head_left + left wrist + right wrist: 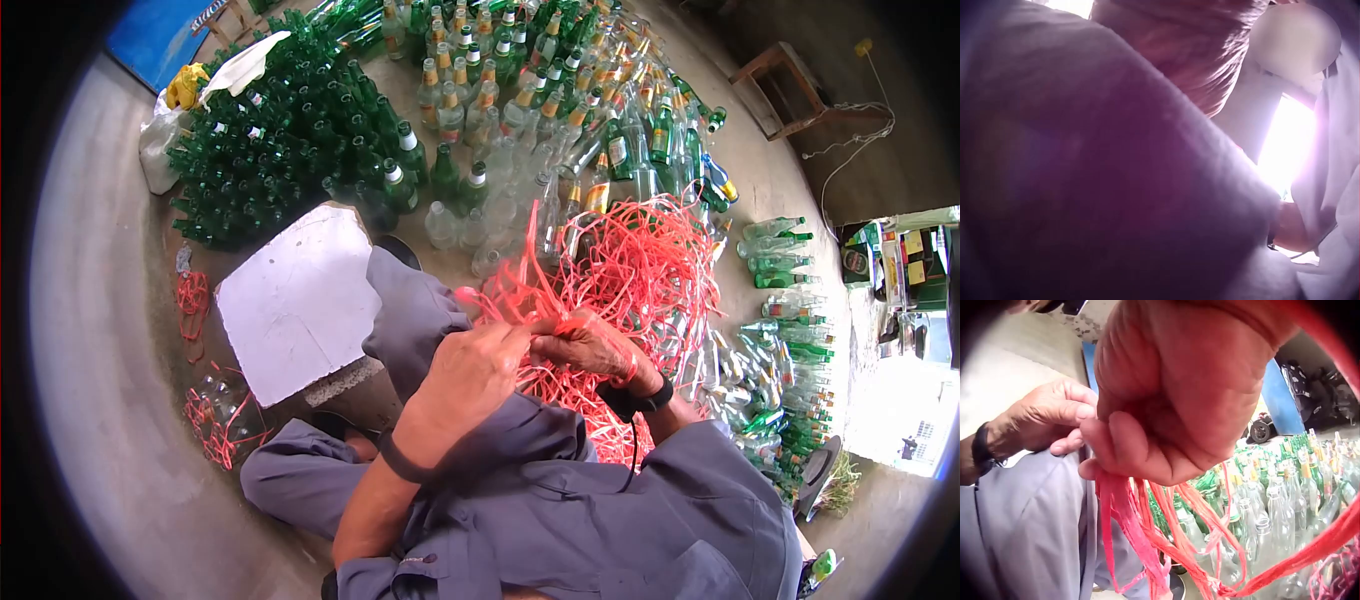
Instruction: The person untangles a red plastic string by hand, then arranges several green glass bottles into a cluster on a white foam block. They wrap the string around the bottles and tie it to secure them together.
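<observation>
A large tangle of red plastic twine (pixel 650 265) spreads in front of the person's lap. My right hand (pixel 590 345) curls round a bundle of twine strands, which hang below its fingers in the right wrist view (pixel 1125 509). Close against it, my left hand (pixel 475 370) pinches at the twine with thumb and fingers; its fingertips meet the right fingertips over the lap. One loop of twine also lies round the right wrist. Dark bands are on both wrists. In the left wrist view a forearm or sleeve fills most of the picture, hiding the fingers.
Many green bottles (pixel 290 150) stand packed at the back left, clear ones (pixel 480 100) at the back middle. More bottles (pixel 790 340) lie along the right side. A white board (pixel 300 300) lies by the left knee. A wooden stool (pixel 785 90) sits at the back right.
</observation>
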`<state>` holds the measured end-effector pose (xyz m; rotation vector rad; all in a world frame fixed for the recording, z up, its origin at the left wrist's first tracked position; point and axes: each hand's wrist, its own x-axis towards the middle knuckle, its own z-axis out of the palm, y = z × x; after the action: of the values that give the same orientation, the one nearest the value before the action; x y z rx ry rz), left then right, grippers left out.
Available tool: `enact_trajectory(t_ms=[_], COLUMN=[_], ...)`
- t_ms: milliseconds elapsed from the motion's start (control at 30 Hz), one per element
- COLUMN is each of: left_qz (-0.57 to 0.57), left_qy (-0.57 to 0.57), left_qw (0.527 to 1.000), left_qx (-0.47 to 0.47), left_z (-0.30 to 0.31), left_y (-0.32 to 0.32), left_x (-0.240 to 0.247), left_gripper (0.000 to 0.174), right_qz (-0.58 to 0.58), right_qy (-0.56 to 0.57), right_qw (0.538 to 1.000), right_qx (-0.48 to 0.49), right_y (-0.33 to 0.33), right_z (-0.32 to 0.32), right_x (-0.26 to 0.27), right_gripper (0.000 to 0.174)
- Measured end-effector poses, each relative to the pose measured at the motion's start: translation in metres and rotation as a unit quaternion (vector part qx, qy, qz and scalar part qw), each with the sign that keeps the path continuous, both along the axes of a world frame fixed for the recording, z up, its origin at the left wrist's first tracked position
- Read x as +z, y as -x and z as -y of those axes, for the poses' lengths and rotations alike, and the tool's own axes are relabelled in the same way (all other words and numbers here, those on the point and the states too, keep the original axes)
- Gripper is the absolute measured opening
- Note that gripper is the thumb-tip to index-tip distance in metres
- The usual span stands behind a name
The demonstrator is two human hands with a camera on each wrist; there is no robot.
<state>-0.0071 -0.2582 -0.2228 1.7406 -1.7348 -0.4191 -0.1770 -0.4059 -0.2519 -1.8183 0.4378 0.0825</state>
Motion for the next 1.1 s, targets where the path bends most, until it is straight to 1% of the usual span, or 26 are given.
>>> enact_trajectory(t_ms=[33, 67, 100, 167, 200, 233, 300, 333, 367, 400, 433, 467, 500, 533, 567, 633, 700, 733, 767, 800, 833, 900, 967, 1033, 1067, 1100], left_qz=[0.000, -0.012, -0.025, -0.045, -0.066, -0.068, -0.123, -0.138, -0.138, -0.171, -0.203, -0.203, -0.239, -0.276, -0.276, -0.272, -0.273, -0.275, -0.273, -0.272, -0.271, -0.274, -0.250, -0.244, -0.259, -0.275], left_qy=[-0.001, -0.005, -0.009, 0.013, 0.035, 0.034, 0.110, 0.084, 0.085, 0.076, 0.068, 0.067, 0.073, 0.080, 0.079, 0.091, 0.077, 0.063, 0.065, 0.059, 0.053, 0.052, 0.060, 0.063, 0.062, 0.060], left_qw=[1.000, 1.000, 1.000, 0.998, 0.996, 0.996, 0.975, 0.971, 0.971, 0.958, 0.941, 0.941, 0.926, 0.909, 0.909, 0.913, 0.916, 0.919, 0.919, 0.923, 0.927, 0.925, 0.937, 0.937, 0.934, 0.932], left_qx=[0.000, 0.003, 0.006, 0.031, 0.056, 0.054, 0.149, 0.176, 0.175, 0.219, 0.263, 0.264, 0.283, 0.301, 0.301, 0.291, 0.284, 0.275, 0.276, 0.264, 0.254, 0.257, 0.238, 0.242, 0.237, 0.230], left_z=[-0.002, -0.003, -0.005, -0.009, -0.012, -0.014, -0.019, -0.027, -0.033, -0.039, -0.044, -0.049, -0.052, -0.054, -0.056, -0.058, -0.058, -0.057, -0.057, -0.057, -0.058, -0.061, -0.063, -0.064, -0.063, -0.061], left_y=[-0.002, -0.004, -0.007, -0.011, -0.014, -0.015, -0.020, -0.024, -0.028, -0.031, -0.033, -0.034, -0.036, -0.036, -0.036, -0.036, -0.033, -0.031, -0.029, -0.027, -0.025, -0.023, -0.024, -0.025, -0.025, -0.025], left_x=[0.001, 0.003, 0.006, 0.015, 0.020, 0.026, 0.035, 0.040, 0.043, 0.046, 0.050, 0.055, 0.062, 0.065, 0.066, 0.067, 0.064, 0.062, 0.060, 0.058, 0.056, 0.052, 0.051, 0.050, 0.050, 0.051], left_gripper=[0.009, 0.011, 0.013, 0.015, 0.017, 0.017, 0.009, 0.012, 0.012, 0.012, 0.011, 0.011, 0.012, 0.012, 0.012, 0.014, 0.014, 0.016, 0.016, 0.016, 0.016, 0.017, 0.018, 0.019, 0.019, 0.019], right_qz=[-0.026, 0.015, 0.014, -0.033, -0.017, -0.018, 0.014, 0.014, -0.023, -0.060, -0.060, -0.085, -0.108, -0.101, -0.101, -0.076, -0.111, -0.174, -0.234, -0.283, -0.322, -0.326, -0.414, -0.477, -0.501, -0.498], right_qy=[-0.131, -0.155, -0.155, -0.249, -0.280, -0.304, -0.358, -0.357, -0.352, -0.346, -0.346, -0.315, -0.283, -0.327, -0.328, -0.419, -0.398, -0.280, -0.154, 0.009, 0.172, 0.289, 0.308, 0.369, 0.353, 0.355], right_qw=[0.990, 0.986, 0.986, 0.948, 0.930, 0.905, 0.839, 0.839, 0.816, 0.790, 0.791, 0.807, 0.822, 0.818, 0.818, 0.806, 0.817, 0.872, 0.907, 0.931, 0.921, 0.893, 0.849, 0.790, 0.783, 0.784], right_qx=[-0.049, -0.065, -0.066, -0.195, -0.239, -0.297, -0.409, -0.410, -0.457, -0.502, -0.502, -0.492, -0.482, -0.461, -0.461, -0.412, -0.403, -0.363, -0.315, -0.230, -0.136, -0.112, -0.116, -0.108, -0.108, -0.108], right_y=[-0.001, 0.003, 0.007, 0.015, 0.025, 0.037, 0.063, 0.077, 0.091, 0.097, 0.103, 0.109, 0.112, 0.114, 0.116, 0.117, 0.125, 0.140, 0.152, 0.157, 0.164, 0.203, 0.215, 0.222, 0.221, 0.203], right_z=[0.000, 0.001, 0.005, 0.020, 0.031, 0.042, 0.070, 0.083, 0.094, 0.099, 0.102, 0.103, 0.102, 0.101, 0.097, 0.082, 0.062, 0.059, 0.057, 0.055, 0.053, 0.049, 0.054, 0.062, 0.070, 0.072], right_x=[0.006, -0.007, -0.009, -0.013, -0.029, -0.042, -0.076, -0.089, -0.101, -0.102, -0.105, -0.108, -0.109, -0.110, -0.116, -0.124, -0.134, -0.158, -0.172, -0.168, -0.165, -0.187, -0.171, -0.173, -0.169, -0.146], right_gripper=[0.027, 0.032, 0.032, 0.033, 0.034, 0.038, 0.035, 0.035, 0.035, 0.035, 0.035, 0.036, 0.036, 0.036, 0.036, 0.031, 0.035, 0.034, 0.034, 0.035, 0.036, 0.034, 0.034, 0.026, 0.030, 0.030])
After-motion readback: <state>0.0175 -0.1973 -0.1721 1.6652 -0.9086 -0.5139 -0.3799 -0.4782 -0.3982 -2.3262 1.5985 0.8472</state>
